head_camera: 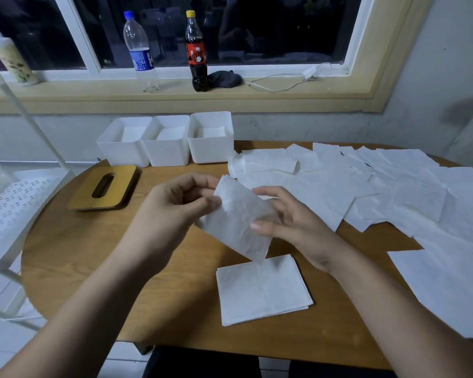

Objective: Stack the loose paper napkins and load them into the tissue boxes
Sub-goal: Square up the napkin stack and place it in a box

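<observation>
While both hands hold it up over the round wooden surface (79, 246), a single white napkin (235, 222) hangs tilted, its upper corner toward the left and its lower corner dipping toward the near edge. The left hand (175, 203) pinches the upper left edge between thumb and curled fingers. The right hand (292, 222) grips the lower right side, its thumb lying across the front and its fingers behind the paper.

Just below the held sheet, a small stack (262, 287) of folded napkins lies flat on the surface, its edges roughly squared. To the right, loose napkins (393, 192) lie spread in an overlapping sheet that runs from the far edge to the near right corner.

Three white tissue boxes (165, 154) stand side by side, touching, at the far left edge; each is open at the top with white paper showing inside. A wooden lid (104, 189) with an oval slot lies flat in front of them.

On the windowsill behind stand a clear bottle (139, 50) and a cola bottle (196, 53), with a dark cloth (225, 79) beside the latter, a white cable (290, 80) to the right and a pump bottle (13, 58) far left. A white rack (14, 203) stands left of the surface.
</observation>
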Available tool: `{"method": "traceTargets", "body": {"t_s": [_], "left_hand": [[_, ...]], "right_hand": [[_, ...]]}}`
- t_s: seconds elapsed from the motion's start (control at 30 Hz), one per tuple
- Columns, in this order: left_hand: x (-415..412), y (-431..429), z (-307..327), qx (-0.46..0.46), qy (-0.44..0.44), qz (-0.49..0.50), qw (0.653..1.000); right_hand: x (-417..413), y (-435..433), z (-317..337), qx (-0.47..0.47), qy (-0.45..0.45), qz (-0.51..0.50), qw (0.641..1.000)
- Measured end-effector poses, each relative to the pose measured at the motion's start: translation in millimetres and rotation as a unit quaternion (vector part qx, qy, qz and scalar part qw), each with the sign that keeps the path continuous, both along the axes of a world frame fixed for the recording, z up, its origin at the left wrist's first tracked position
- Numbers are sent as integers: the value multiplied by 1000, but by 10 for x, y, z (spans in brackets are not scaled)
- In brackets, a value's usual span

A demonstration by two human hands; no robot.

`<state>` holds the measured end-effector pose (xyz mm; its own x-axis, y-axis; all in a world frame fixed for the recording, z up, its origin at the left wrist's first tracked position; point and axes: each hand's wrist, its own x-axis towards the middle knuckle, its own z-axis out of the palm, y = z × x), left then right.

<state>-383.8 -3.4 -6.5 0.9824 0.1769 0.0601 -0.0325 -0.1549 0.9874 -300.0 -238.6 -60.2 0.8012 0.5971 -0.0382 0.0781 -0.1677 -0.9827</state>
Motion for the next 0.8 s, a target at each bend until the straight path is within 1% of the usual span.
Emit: {"method": "traceTargets", "body": {"t_s": [0.13, 0.27, 0.33, 0.4, 0.47, 0.53, 0.63, 0.8], "left_hand": [[-23, 12, -88, -16, 6, 18, 1000], [-89, 21, -227, -26, 35, 34, 998], [-146, 42, -292, -24, 69, 19, 997], [-212, 81, -359, -12, 118, -28, 993], [-268, 106, -428, 35, 160, -83, 983], [-302, 95, -511, 90, 186, -114, 972], [-328, 15, -634, 164, 201, -119, 958], [-311, -82, -754, 263, 181, -106, 942]], "right_hand": [[-64, -65, -59, 1, 23, 19, 1000], [-157, -162, -106, 11, 24, -17, 999], [-192, -232, -132, 14, 19, -43, 999], [-224, -303, -144, 5, 32, -55, 998], [-250, -369, -155, -30, 47, -40, 998], [-268, -408, -164, -78, 56, -15, 995], [-268, -426, -192, -140, 49, -4, 989], [-265, -438, -258, -222, -7, -28, 975]]}}
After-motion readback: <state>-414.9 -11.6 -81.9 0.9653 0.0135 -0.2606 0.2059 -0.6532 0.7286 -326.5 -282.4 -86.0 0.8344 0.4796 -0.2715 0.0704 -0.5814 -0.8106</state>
